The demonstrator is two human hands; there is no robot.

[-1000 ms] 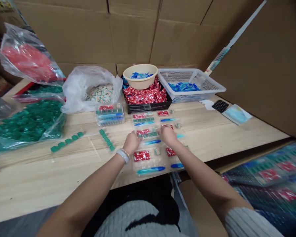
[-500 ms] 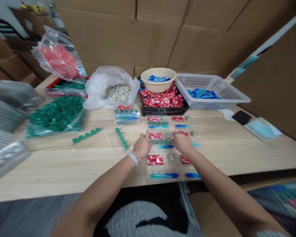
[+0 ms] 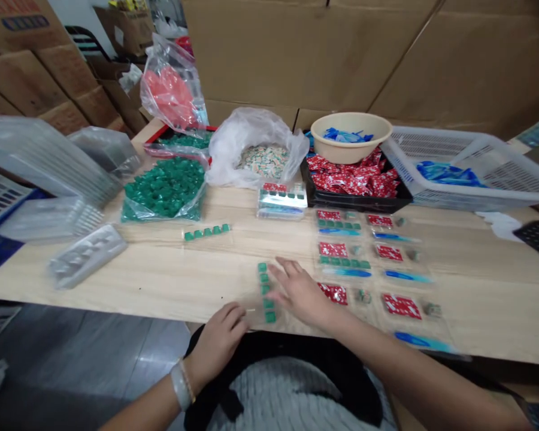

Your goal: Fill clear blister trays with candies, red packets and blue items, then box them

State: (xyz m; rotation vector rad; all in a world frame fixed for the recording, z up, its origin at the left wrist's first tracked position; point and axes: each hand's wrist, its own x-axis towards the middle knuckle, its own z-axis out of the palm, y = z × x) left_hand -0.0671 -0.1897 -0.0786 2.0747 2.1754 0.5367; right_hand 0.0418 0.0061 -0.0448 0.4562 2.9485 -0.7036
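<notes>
So the right hand is over the upright-running row of green blocks near the front of the tabletop, and its grip is pretty wide, thumb and fingers spread apart. Fingertips overlap the row's right side, but it's blurry, so can't tell if they're actually touching. The left hand sits just left of that row's near end, by the front edge, fingers loosely bent; its palm side is hidden, so I honestly can't tell what that grip is doing. A second green row lies farther back to the left, with a clear bag of green pieces behind it. Off to the right there are clear trays in two columns, with red packets and blue pens; the back two in the left column have green rows in them too. Behind those, a cream bowl sits on the red packs in a black tray, right beside a white basket holding more blue stuff.
</notes>
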